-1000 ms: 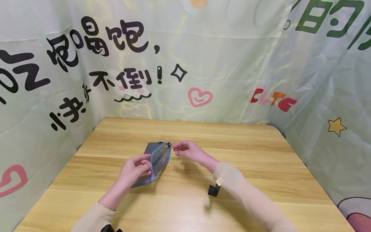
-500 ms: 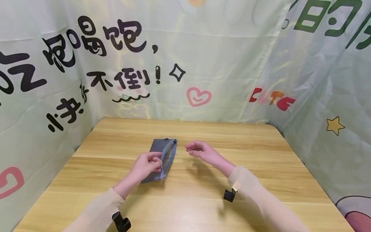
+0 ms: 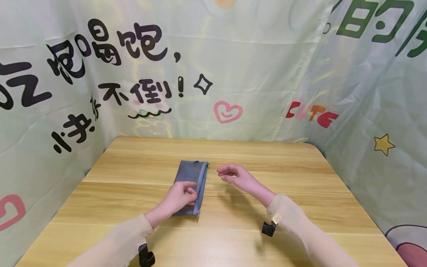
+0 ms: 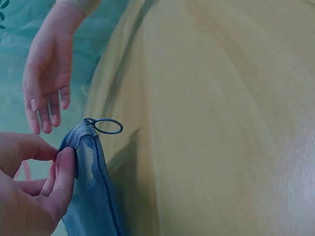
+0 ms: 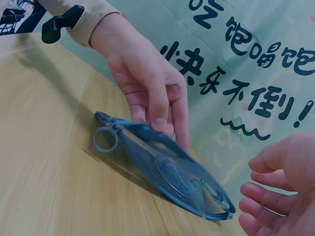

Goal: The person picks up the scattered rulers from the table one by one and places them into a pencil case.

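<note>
Printed cloth backdrop (image 3: 267,66) closes off three sides, with the wooden desk (image 3: 300,178) in front of you. Head view: the blue mesh pouch (image 3: 191,174) lies flat near the desk's middle, long side running away from you. Your left hand (image 3: 181,194) is on its near half, fingers curled onto the zip edge. Your right hand (image 3: 233,175) hovers just beside the pouch's far right corner, fingers loosely bent, holding nothing. Bare wood lies left, right and behind the pouch; the desk's front edge is well apart from it, so you have room to slide it any way.

Left wrist view: thumb and forefinger (image 4: 64,172) pinch the mesh near the end where the ring pull (image 4: 107,126) sticks out. The right hand (image 4: 47,83) hangs above, relaxed, not touching.

Right wrist view: the left hand (image 5: 147,88) presses on the pouch (image 5: 167,172), whose mouth gapes along the zip, with flat pieces visible inside through the mesh. The ring pull (image 5: 105,139) sits at the near end, free. The right hand's grip (image 5: 280,191) is spread loose and holds nothing.

My read: you're at the zip stage, pouch steadied but mouth not shut. Next move needs the right hand on that ring while the left keeps the fabric taut, pulling straight along the zip line. The mesh is soft and will likely bunch if you pull off-axis.
</note>
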Tool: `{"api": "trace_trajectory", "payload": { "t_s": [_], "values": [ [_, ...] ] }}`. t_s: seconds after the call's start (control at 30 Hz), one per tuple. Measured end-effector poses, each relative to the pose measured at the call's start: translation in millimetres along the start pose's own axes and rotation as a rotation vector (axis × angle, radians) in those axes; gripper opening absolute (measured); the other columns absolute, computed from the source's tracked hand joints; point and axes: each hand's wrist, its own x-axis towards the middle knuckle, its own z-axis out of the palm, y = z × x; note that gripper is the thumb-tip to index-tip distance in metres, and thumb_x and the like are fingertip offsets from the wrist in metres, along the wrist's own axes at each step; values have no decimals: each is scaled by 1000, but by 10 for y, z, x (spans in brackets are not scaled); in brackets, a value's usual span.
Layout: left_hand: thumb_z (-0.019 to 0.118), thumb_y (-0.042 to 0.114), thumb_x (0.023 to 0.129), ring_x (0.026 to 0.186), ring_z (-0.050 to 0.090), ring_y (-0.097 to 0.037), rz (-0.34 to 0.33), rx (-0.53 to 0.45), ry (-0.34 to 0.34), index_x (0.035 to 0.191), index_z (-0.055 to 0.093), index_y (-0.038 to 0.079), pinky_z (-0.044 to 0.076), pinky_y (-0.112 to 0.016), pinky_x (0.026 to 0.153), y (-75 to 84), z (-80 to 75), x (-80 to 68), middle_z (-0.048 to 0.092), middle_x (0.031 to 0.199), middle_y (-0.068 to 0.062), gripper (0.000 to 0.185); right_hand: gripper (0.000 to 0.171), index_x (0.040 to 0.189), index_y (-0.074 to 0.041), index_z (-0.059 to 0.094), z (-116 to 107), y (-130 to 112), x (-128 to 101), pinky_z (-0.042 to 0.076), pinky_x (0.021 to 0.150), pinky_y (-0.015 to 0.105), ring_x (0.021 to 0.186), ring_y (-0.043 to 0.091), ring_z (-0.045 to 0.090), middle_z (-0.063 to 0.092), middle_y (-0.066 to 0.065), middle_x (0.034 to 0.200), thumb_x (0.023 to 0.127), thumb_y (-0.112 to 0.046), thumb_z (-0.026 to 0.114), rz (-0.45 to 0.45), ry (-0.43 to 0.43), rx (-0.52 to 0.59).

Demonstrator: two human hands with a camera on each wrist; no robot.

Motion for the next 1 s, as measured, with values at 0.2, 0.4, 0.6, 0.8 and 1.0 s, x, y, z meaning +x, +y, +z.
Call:
{"api": "trace_trajectory", "payload": {
  "t_s": [0.2,0.4,0.6,0.8,1.0],
  "values": [
    [63,-6,84,65,69,-14,23,27,-13,130,55,-13,63,-27,62,-60,126,51,68,78,-10,47,34,130,0,59,-30,30,-16,58,92,35,113,28,61,63,22,127,99,-15,58,-9,9,-5],
    [65,-4,83,62,70,-14,48,65,-32,131,54,-13,63,-26,60,-65,242,90,70,79,-11,50,35,130,0,58,-58,72,-53,58,91,36,111,27,62,62,23,126,99,-16,58,-19,2,-23],
    [66,-4,81,60,69,-13,67,99,-56,129,56,-14,62,-24,59,-69,348,104,70,75,-7,50,37,132,0,57,-142,49,-100,57,91,33,114,28,61,61,24,130,100,-19,56,-16,6,-27],
    [67,-4,80,60,68,-13,85,100,-85,128,57,-13,61,-23,58,-70,425,100,70,76,-7,49,33,131,-6,59,-302,-6,-161,57,92,36,117,33,60,63,19,129,100,-20,57,-19,49,-30],
    [67,-5,79,62,69,-15,107,89,-100,128,56,-14,61,-23,58,-78,488,92,71,77,-9,51,34,130,-4,59,-416,-4,-220,57,90,35,114,27,62,64,17,128,100,-19,57,-28,64,-40]
  ]
}}
